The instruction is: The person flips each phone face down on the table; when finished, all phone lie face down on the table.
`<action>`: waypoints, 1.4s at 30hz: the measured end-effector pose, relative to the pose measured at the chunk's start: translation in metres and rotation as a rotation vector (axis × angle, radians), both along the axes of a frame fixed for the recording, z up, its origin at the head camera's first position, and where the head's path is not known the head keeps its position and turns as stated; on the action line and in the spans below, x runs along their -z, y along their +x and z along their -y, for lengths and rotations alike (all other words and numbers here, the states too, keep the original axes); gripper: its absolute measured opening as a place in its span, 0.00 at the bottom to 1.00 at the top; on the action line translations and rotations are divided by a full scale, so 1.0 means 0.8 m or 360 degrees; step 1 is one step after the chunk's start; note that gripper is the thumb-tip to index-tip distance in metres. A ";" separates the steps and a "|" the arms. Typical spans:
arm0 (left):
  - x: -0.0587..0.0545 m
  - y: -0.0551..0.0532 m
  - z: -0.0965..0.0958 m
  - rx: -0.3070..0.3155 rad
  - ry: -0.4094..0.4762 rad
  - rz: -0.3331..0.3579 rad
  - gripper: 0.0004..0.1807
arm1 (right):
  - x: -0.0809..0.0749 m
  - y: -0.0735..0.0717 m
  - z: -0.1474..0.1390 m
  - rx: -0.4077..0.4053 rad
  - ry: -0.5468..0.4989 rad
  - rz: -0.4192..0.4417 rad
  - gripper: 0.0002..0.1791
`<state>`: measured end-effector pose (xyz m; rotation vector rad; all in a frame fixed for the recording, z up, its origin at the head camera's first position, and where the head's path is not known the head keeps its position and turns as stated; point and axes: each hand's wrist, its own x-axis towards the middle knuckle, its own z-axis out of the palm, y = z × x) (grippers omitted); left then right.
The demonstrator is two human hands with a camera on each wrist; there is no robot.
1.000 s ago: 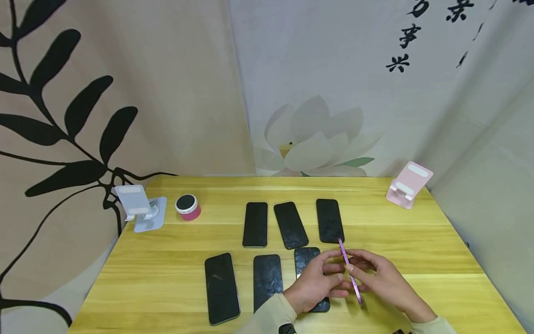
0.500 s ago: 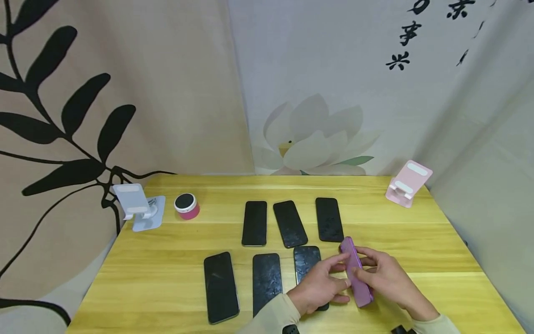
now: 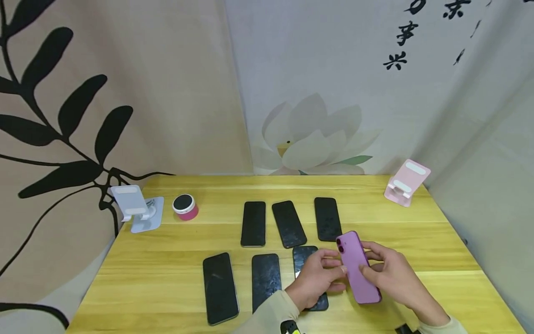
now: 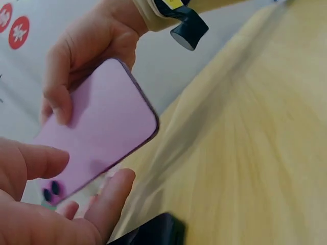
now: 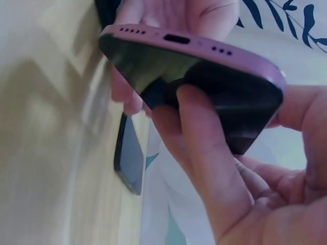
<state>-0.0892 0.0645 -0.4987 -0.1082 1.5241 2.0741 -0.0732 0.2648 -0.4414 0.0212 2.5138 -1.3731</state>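
One purple phone (image 3: pixel 359 269) is held above the table (image 3: pixel 450 241), at the right end of the near row, back upward and camera end pointing far and slightly left. The right hand (image 3: pixel 394 276) grips it from the right, thumb on the back and fingers against the dark screen underneath. The left hand (image 3: pixel 317 278) is at the phone's left edge, thumb and fingers apart; whether it pinches the phone, I cannot tell.

Six dark phones lie in two rows. The far row has a left one (image 3: pixel 253 224), a slanted middle one (image 3: pixel 289 224) and a right one (image 3: pixel 327 219). The near row has a slightly turned left one (image 3: pixel 221 288), a middle one (image 3: pixel 265 278) and a right one (image 3: pixel 304 254), partly hidden by the left hand.

At the far left are a pale stand (image 3: pixel 131 202) and, just right of it, a pink jar (image 3: pixel 185 213) with a black top. A pink stand (image 3: pixel 407 178) is at the far right. Printed cloth (image 3: pixel 175 93) hangs beyond the table.
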 end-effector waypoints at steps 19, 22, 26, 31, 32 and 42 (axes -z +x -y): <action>0.002 0.002 0.005 -0.0024 -0.0181 -0.0084 0.15 | 0.027 -0.003 0.001 0.0130 0.0080 -0.0072 0.31; -0.002 0.001 0.009 0.0035 -0.0284 -0.0140 0.16 | 0.039 -0.004 0.000 0.0152 0.0130 -0.0075 0.29; -0.007 0.000 0.014 0.0097 -0.0420 -0.0205 0.16 | 0.050 -0.006 -0.001 0.0152 0.0197 -0.0097 0.26; -0.010 -0.001 0.016 0.0125 -0.0491 -0.0210 0.20 | 0.054 -0.009 0.001 0.0144 0.0288 -0.0085 0.23; -0.011 -0.001 0.017 0.0132 -0.0494 -0.0213 0.20 | 0.054 -0.009 0.002 0.0147 0.0289 -0.0066 0.24; -0.020 -0.002 0.023 0.0203 -0.0613 -0.0226 0.21 | 0.060 -0.014 0.004 0.0161 0.0262 0.0054 0.28</action>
